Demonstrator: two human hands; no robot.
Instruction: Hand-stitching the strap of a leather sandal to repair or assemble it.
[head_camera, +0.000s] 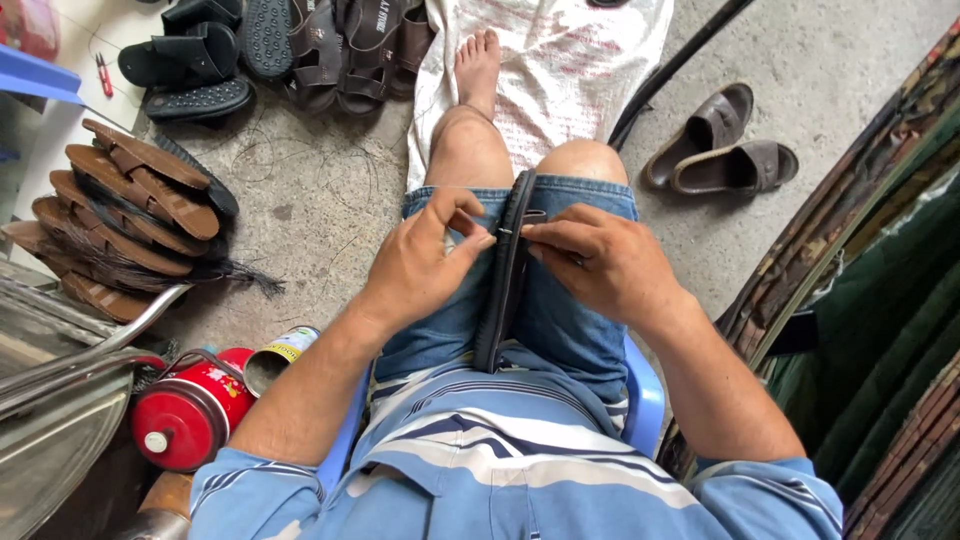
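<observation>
A dark sandal sole (508, 290) stands on its edge between my thighs, over blue denim shorts. My left hand (420, 265) pinches at the sole's upper edge with thumb and forefinger. My right hand (600, 262) grips the same edge from the other side, fingers pressed to the rim near a strap (533, 216). Whether a needle or thread is between the fingertips cannot be made out. I sit on a blue plastic chair (645, 400).
Stacked brown soles (130, 215) lie at the left, black and brown sandals (300, 50) at the top. A pair of brown slippers (725, 150) sits at the right. A red canister (190, 410) and an open tin (272, 360) stand by my left elbow. A white sack (570, 70) covers the floor.
</observation>
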